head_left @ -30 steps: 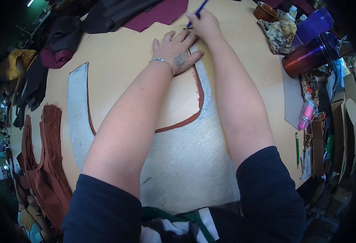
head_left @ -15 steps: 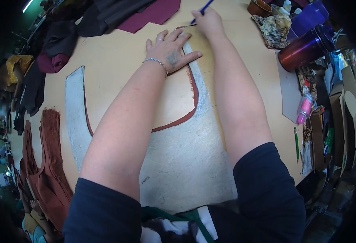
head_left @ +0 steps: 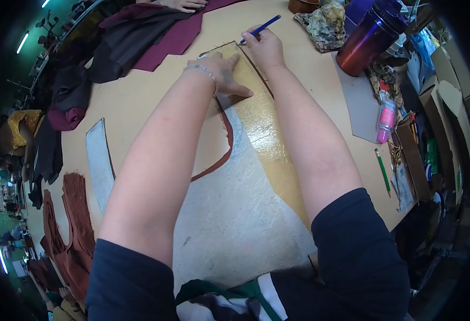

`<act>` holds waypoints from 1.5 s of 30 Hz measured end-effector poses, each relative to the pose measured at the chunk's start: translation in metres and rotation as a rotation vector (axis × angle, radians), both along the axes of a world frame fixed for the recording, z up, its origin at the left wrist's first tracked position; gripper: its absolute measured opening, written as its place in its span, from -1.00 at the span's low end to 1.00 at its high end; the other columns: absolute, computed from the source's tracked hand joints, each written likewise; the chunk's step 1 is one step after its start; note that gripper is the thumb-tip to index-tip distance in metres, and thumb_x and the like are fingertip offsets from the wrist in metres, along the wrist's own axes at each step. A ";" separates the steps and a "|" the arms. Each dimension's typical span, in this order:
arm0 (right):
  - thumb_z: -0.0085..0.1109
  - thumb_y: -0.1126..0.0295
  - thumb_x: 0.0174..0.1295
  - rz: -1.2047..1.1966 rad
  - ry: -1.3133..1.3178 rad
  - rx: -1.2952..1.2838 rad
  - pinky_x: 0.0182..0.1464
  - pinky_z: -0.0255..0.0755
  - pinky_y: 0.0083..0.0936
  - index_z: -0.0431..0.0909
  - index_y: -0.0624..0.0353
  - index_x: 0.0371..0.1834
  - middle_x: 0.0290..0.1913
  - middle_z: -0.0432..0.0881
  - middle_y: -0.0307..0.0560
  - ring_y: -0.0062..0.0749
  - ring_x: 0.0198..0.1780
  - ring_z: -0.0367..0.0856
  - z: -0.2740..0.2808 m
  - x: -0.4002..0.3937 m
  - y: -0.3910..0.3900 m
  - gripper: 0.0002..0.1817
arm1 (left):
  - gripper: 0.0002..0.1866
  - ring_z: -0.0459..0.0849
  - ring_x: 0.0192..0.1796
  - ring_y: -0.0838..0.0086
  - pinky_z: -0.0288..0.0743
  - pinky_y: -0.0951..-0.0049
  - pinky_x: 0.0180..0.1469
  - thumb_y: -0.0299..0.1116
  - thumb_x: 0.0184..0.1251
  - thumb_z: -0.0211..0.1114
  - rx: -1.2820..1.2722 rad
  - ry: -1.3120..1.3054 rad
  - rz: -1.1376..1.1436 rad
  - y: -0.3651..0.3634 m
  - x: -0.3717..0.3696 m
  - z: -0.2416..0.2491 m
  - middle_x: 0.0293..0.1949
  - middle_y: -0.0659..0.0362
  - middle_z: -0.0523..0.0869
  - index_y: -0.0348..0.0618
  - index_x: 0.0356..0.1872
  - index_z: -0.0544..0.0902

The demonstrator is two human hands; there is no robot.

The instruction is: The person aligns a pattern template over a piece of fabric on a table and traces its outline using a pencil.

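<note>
A large grey-white pattern piece [head_left: 235, 208] with a reddish-brown edge lies on the wooden table [head_left: 139, 101]. My left hand [head_left: 223, 72], with a silver bracelet at the wrist, presses flat on the piece's far strip. My right hand [head_left: 264, 48] grips a blue pen [head_left: 260, 28], tip down at the strip's far end. Both forearms stretch forward over the piece.
Maroon and dark fabric pieces [head_left: 139, 32] lie far left, with another person's hand [head_left: 181, 4] on them. Brown cut pieces [head_left: 72, 224] are stacked at the left edge. At the right are a red-purple bottle [head_left: 366, 37], a pink bottle [head_left: 386, 120], a green pencil [head_left: 382, 168] and boxes.
The view has tilted and shifted, so the table appears lower and more to the left. My left hand has slid farther along the strip and my right hand still holds the pen.
</note>
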State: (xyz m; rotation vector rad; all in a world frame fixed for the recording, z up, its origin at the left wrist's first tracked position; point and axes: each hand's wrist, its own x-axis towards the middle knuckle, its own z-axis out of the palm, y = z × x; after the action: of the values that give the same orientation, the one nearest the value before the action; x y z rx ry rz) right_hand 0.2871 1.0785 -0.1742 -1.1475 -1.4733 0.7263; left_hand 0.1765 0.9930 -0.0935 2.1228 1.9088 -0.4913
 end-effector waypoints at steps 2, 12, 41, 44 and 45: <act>0.21 0.30 0.03 0.021 -0.054 0.045 -0.24 0.44 -0.51 0.56 0.16 -0.35 -0.42 0.62 -0.09 -0.37 -0.35 0.59 0.000 0.000 0.001 -0.81 | 0.11 0.41 0.12 0.16 0.33 0.28 0.11 0.35 -0.37 0.28 -0.105 0.065 -0.059 0.013 0.009 0.008 0.18 -0.06 0.28 -0.22 0.23 0.22; 0.13 0.21 0.09 0.063 -0.209 0.098 -0.27 0.44 -0.41 0.53 0.16 -0.32 -0.41 0.60 0.01 -0.16 -0.34 0.59 0.003 0.033 -0.056 -0.75 | 0.13 0.40 0.16 0.17 0.37 0.26 0.13 0.36 -0.55 0.39 -0.011 0.033 -0.005 0.008 0.013 0.002 0.14 -0.02 0.37 -0.17 0.15 0.33; 0.11 0.34 0.12 0.366 -0.283 -0.053 -0.35 0.38 -0.52 0.47 0.23 -0.34 -0.53 0.53 -0.04 -0.35 -0.46 0.54 0.032 0.102 -0.142 -0.82 | 0.17 0.32 0.20 0.04 0.30 0.25 0.18 0.34 -0.46 0.37 -0.062 0.057 -0.056 0.009 0.017 0.002 0.17 -0.18 0.24 -0.17 0.24 0.18; 0.10 0.29 0.12 0.316 -0.328 0.070 -0.31 0.39 -0.45 0.48 0.22 -0.32 -0.48 0.56 0.00 -0.24 -0.41 0.56 0.027 0.070 -0.089 -0.79 | 0.20 0.32 0.20 0.03 0.30 0.26 0.17 0.36 -0.48 0.37 -0.071 0.037 -0.043 0.012 0.012 -0.001 0.16 -0.18 0.23 -0.18 0.25 0.16; 0.10 0.26 0.12 0.311 -0.320 0.105 -0.29 0.39 -0.41 0.48 0.22 -0.32 -0.46 0.57 0.02 -0.18 -0.39 0.57 0.022 0.057 -0.065 -0.77 | 0.21 0.32 0.20 0.03 0.30 0.26 0.17 0.36 -0.49 0.37 -0.062 0.048 -0.048 0.012 0.012 -0.002 0.16 -0.18 0.22 -0.18 0.26 0.15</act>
State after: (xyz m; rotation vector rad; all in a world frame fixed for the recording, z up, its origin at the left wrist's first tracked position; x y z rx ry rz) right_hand 0.3445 1.0134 -0.1526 -0.9966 -1.9668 0.6865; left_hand 0.1885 1.0055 -0.0952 2.1398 1.8465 -0.6083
